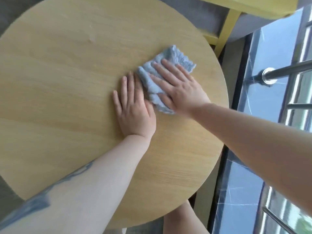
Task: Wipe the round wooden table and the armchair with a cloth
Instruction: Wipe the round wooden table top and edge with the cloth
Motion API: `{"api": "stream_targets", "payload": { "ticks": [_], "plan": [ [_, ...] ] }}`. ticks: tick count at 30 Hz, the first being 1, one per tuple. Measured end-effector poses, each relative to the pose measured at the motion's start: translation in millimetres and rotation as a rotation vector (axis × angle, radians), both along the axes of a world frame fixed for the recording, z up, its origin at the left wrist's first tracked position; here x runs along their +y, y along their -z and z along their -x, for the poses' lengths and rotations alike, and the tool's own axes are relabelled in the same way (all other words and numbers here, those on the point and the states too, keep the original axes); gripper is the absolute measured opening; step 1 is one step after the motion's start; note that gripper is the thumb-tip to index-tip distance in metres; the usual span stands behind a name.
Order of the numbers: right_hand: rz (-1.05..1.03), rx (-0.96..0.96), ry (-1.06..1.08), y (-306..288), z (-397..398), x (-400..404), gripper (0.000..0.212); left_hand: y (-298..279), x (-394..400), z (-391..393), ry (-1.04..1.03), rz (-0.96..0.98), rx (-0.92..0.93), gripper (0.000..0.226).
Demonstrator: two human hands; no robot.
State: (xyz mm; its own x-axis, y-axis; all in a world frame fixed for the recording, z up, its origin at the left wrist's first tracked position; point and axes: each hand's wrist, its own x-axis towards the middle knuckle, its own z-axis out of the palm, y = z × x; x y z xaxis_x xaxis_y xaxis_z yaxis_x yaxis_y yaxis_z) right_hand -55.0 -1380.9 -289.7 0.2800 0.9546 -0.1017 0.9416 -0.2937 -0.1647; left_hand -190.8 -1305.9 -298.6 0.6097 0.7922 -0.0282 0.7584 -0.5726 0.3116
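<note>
A light blue fluffy cloth (175,59) lies bunched on the right half of the round wooden table (59,73). My right hand (180,88) presses flat on the cloth with fingers spread. My left hand (133,108) lies flat on the bare wood just left of the cloth, its thumb side touching the cloth's edge. The armchair (226,29), with a yellow wooden frame and grey seat, stands beyond the table at the top right.
A dark glossy window ledge (263,92) runs along the right, close to the table's edge. Shiny metal rails (287,70) cross the window there. My knee (180,218) shows under the near table edge. Grey floor surrounds the table.
</note>
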Motion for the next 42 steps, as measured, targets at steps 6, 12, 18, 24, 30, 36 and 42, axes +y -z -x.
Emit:
{"api": "stream_targets", "payload": {
  "ticks": [6,12,18,24,30,36,42],
  "plan": [
    [-0.014,0.135,0.472,-9.6,57.9,-42.4,0.057,0.1,-1.2,-2.1,0.010,-0.024,0.078,0.058],
    [0.052,0.095,0.794,-6.9,42.3,-106.2,0.058,0.1,-6.5,-7.2,0.003,-0.044,0.074,0.058],
    [0.036,0.110,-0.101,2.8,46.3,-121.2,0.059,4.1,-5.2,-9.8,0.010,-0.080,0.065,0.057],
    [-0.002,0.176,0.491,-8.8,110.0,-100.1,0.058,7.5,-4.5,-6.6,0.009,-0.095,0.021,0.055],
    [0.024,0.077,0.883,-7.6,61.6,-93.2,0.059,2.7,4.3,-0.4,-0.003,0.036,-0.137,0.055],
    [0.041,0.107,-0.228,-7.7,68.3,-28.7,0.059,-14.2,3.1,64.9,0.112,0.135,-0.274,0.048],
    [0.005,0.094,1.070,-9.4,37.1,-9.4,0.063,-5.6,2.3,154.4,-0.080,0.032,-0.050,0.048]
  ]
}}
